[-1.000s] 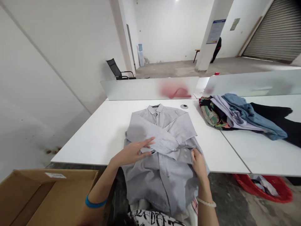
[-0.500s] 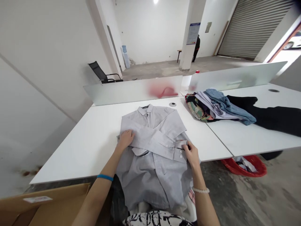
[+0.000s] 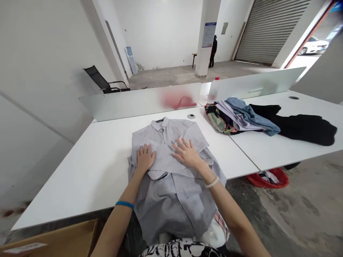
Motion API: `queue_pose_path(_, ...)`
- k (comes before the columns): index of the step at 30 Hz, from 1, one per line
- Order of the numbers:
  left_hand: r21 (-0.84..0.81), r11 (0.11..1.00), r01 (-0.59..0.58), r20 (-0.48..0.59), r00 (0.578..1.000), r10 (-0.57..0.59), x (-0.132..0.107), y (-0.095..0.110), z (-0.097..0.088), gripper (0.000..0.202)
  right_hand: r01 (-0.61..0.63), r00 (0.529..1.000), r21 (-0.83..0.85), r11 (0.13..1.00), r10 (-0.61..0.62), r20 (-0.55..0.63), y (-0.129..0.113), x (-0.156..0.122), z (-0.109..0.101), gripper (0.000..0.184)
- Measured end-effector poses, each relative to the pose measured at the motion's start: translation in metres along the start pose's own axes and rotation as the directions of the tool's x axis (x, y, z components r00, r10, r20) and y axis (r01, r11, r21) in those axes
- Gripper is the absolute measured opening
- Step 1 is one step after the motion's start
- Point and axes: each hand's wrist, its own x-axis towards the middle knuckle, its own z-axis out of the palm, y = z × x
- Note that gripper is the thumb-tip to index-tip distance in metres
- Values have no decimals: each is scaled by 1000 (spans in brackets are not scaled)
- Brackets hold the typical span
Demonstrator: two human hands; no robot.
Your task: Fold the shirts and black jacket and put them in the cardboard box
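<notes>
Pressing flat on a grey button-up shirt (image 3: 171, 210), both bare hands rest palm down, neither one gripping. The left hand (image 3: 146, 157), with a blue wristband (image 3: 124, 204), and the right hand (image 3: 187, 153), with a white beaded bracelet (image 3: 212, 182), lie open with fingers spread, just apart. The shirt lies on a white table (image 3: 80, 185), its long axis running from the collar (image 3: 160, 124) on the far side toward the person's body. Its lower part reaches past the table's near edge, though how far it hangs is hard to judge through this wide lens. Its sleeves (image 3: 166, 160) are folded across the chest, and both hands touch them, the right hand nearer the shirt's centre. Beyond the shirt, to the right, sits a heap of mixed clothes (image 3: 227, 119) beside black trousers (image 3: 302, 129). A red basket (image 3: 268, 180) stands on the floor right of the shirt, and a cardboard box (image 3: 53, 242) lies left of it.
</notes>
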Motion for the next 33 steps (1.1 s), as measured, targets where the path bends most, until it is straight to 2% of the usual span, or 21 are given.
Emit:
queue_pose_path(3,26,1000,-10,-6,1000,11,1,-3,1,61,-10,990,-3,1000,10,138,0,14,39,60)
queue_pose_path(6,51,998,-20,-11,1000,21,6,-6,2,60,-15,987,19,1000,12,160,5,16,58,60)
queue_pose_path(10,64,997,-31,-5,999,31,22,-12,3,61,-19,987,12,1000,16,159,10,23,61,61)
queue_pose_path(23,49,998,-47,54,998,44,79,-31,13,63,-83,978,-41,996,90,191,21,75,74,60)
queue_pose_path(33,71,996,-61,-5,998,62,109,-41,23,61,-119,968,-60,991,129,214,29,106,81,60)
